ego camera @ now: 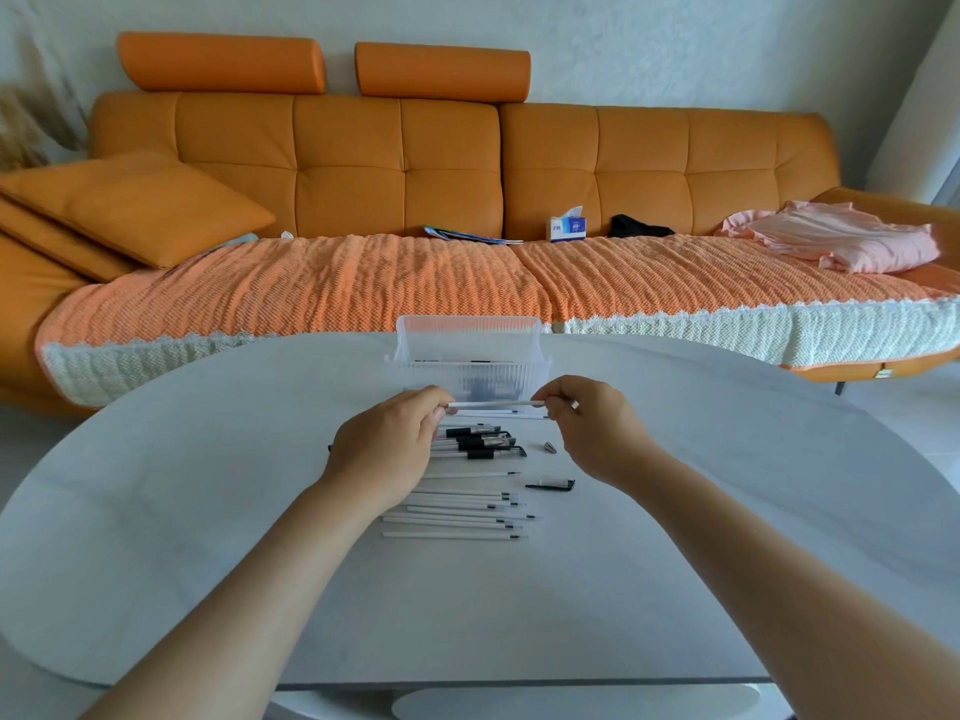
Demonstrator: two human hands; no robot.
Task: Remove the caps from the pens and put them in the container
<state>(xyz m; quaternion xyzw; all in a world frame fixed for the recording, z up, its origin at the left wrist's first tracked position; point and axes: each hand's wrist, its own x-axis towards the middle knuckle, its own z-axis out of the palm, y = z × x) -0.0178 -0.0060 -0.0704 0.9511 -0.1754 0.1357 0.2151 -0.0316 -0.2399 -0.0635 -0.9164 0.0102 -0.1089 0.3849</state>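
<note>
A: So, which step is in hand?

B: Uncapping, I'd say. Both hands hold one white pen point(496, 404) level, just in front of the clear container point(467, 324) and above the worktop point(208, 537). The left hand point(395, 444) pinches one end, the right hand point(592, 433) the other.

A: How is each grip?

B: Narrow on both sides, with the fingertips closed round the barrel. The pen's ends are hidden in the fingers, so I can't tell whether a cap is on it.

A: And the other pens?

B: The capped pens point(483, 441) lie in a small heap just beneath the hands. Nearer the person, a row of uncapped pens point(457, 511) lies side by side, tips to the right. One loose cap point(553, 483) lies on the worktop right of that row. A small grey piece point(549, 447) sits near the right hand, and I can't tell what it is.

A: Is anything in the container?

B: Dark shapes show through its ribbed wall, too blurred to name.

A: How far along is the task?

B: More bare pens than capped ones, so I'd guess past halfway.

A: What does the next move call for?

B: A straight pull along the barrel, one hand steadying and the other drawing the cap off. Then a short reach over the container's front wall and a release inside. The loose cap wants collecting too.
</note>
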